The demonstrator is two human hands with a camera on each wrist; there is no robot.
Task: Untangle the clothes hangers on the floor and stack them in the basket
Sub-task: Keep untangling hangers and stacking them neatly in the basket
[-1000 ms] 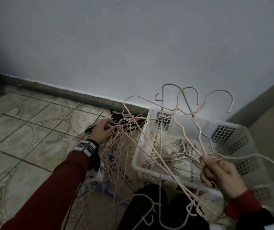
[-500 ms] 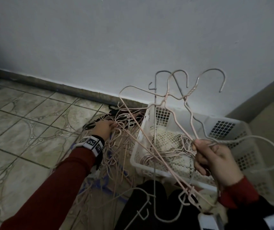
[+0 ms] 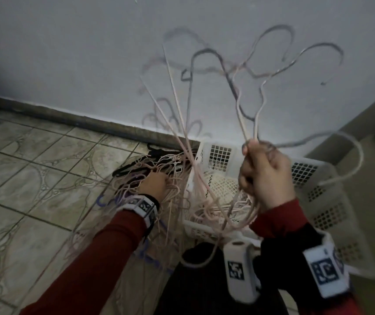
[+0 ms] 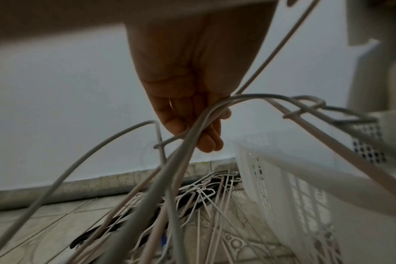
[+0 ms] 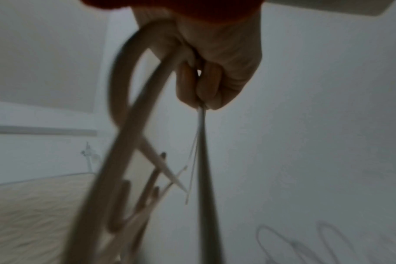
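right hand point(image 3: 266, 176) clenched on a bunch of hangers point(image 3: 245, 105), raised centre-right | left hand point(image 3: 155, 183) seems to grip wires in the floor tangle point(image 3: 136, 178), centre | basket point(image 3: 318, 201) lower right holds some | most still tangled

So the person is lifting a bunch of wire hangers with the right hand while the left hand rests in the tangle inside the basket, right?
Not quite. The right hand does lift a bunch of wire hangers, but the left hand is in the tangle on the tiled floor, beside the basket, not inside it. The head view shows this.
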